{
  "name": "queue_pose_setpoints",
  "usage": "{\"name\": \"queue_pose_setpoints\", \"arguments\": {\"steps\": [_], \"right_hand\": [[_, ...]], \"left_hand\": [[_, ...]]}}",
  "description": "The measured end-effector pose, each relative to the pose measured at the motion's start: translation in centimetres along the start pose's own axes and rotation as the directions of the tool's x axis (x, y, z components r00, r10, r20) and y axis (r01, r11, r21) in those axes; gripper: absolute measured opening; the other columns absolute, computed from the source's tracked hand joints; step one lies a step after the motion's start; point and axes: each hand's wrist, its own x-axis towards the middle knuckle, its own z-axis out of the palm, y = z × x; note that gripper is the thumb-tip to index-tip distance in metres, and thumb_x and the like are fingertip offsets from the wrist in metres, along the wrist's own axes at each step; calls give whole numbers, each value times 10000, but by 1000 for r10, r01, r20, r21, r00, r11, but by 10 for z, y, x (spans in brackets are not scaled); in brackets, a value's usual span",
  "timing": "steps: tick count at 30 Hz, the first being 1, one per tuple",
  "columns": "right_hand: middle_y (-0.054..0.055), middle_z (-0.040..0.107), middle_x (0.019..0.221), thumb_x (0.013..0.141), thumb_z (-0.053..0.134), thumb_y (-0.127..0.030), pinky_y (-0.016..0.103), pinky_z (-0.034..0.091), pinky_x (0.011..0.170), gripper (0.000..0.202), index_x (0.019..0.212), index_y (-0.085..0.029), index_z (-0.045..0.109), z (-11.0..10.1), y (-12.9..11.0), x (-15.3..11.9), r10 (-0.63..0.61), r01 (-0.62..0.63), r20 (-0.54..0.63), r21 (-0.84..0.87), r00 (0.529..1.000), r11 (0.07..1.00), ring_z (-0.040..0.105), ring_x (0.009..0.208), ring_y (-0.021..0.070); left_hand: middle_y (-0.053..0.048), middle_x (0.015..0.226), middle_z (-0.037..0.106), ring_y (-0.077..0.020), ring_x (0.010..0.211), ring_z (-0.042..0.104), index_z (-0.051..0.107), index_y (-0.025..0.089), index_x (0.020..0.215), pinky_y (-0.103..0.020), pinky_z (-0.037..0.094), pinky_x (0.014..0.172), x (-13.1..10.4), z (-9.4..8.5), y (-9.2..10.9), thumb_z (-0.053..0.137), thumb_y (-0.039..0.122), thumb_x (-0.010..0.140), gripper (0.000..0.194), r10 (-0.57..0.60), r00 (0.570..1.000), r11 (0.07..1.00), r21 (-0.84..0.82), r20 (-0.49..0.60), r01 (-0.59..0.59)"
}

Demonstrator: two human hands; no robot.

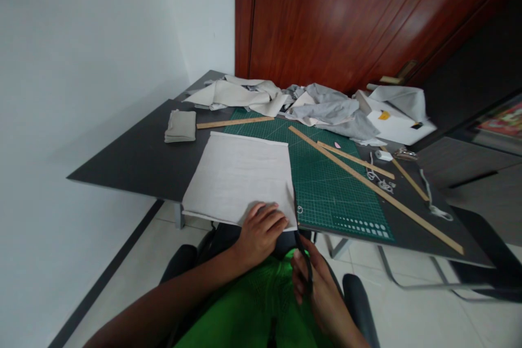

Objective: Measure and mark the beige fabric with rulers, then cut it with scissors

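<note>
Fingers of the left hand (261, 231) lie flat on the pale fabric's (240, 176) near edge; its length runs away from them. The right hand (314, 283) grips dark scissors (305, 266), pointing toward the fabric.

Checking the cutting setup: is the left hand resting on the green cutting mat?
No, the left hand lies flat on the white fabric sheet, left of the green mat.

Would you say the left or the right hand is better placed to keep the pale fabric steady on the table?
Probably the left hand: it already lies flat on the near edge of the pale fabric, while the right hand is below the table edge, gripping a dark tool.
</note>
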Motion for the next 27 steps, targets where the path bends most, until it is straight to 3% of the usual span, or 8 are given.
{"name": "queue_pose_setpoints", "arguments": {"steps": [7,21,27], "right_hand": [[-103,488,670,813,785,-688,201,385,411,890,1492,-232,435,-3,7,0,-18,19,19,-5,1000,1000,438,503,92],[-92,525,658,776,815,-688,216,387,393,898,1480,-246,475,-4,4,-2,-23,24,17,-36,1000,999,432,468,99],[-88,521,669,825,773,-687,220,405,397,917,1530,-214,427,-3,3,-3,-45,48,37,-85,998,995,435,482,101]], "left_hand": [[-43,1204,767,-240,1271,640,708,234,1241,-468,439,1122,1,-3,0,523,136,1002,317,14,1000,1000,-6,9,-14],[-42,1172,772,-240,1257,644,719,222,1213,-462,453,1112,2,-2,0,558,125,988,293,20,1000,1000,4,-16,-20],[-42,1179,771,-241,1256,647,715,214,1217,-468,449,1115,2,-1,0,535,136,1007,287,27,999,1000,-1,-35,-27]]}}
